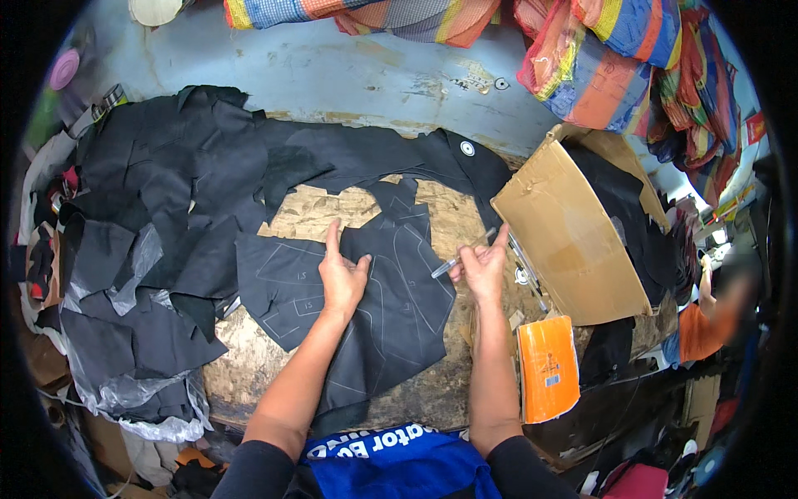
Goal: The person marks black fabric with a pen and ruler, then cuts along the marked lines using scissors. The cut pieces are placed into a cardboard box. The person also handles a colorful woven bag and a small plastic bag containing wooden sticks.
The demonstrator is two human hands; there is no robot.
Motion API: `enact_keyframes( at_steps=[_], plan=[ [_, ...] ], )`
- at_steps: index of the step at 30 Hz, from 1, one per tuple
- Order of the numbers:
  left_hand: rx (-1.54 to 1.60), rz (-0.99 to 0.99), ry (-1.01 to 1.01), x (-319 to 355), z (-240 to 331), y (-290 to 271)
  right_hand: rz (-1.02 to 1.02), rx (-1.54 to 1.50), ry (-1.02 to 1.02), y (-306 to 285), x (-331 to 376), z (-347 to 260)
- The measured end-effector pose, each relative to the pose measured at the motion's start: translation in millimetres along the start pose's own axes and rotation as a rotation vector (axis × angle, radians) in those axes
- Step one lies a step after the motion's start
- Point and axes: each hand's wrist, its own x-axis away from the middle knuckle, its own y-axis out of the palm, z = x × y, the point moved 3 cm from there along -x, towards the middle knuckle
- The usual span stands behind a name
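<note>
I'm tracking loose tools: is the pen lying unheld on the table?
No, the right hand holds the pen between its fingers.

Two bare hands (343, 281) (482, 270) are showing, one pen (445, 269) is being held, one large cardboard box (573, 237), one orange book (549, 358), one co-worker (706, 328), black pieces (270, 287) overlapping beyond counting

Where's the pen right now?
In the head view, the pen is a little right of centre, in the person's right hand, with one end over the white-lined black piece.
</note>
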Motion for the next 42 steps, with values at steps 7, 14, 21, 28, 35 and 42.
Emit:
enact_keyframes(
  at_steps=[7,14,21,28,35,42],
  plan=[
    [-0.355,0.002,0.185,23,9,12,-0.469,-0.932,0.183,65,-15,-29],
    [-0.683,0.024,0.246,10,8,-6,-0.111,-0.821,0.254,101,-6,50],
    [-0.589,0.039,0.122,2,9,-12,0.001,-0.402,0.058,106,-4,56],
    [-0.551,0.038,0.129,-3,8,-18,-0.096,-0.04,-0.263,125,0,48],
    [-0.636,0.056,0.121,-11,9,-32,-0.049,-0.034,-0.101,125,3,55],
    [-0.719,0.024,0.178,-11,15,-33,-0.087,0.04,-0.134,129,5,55]
  ],
)
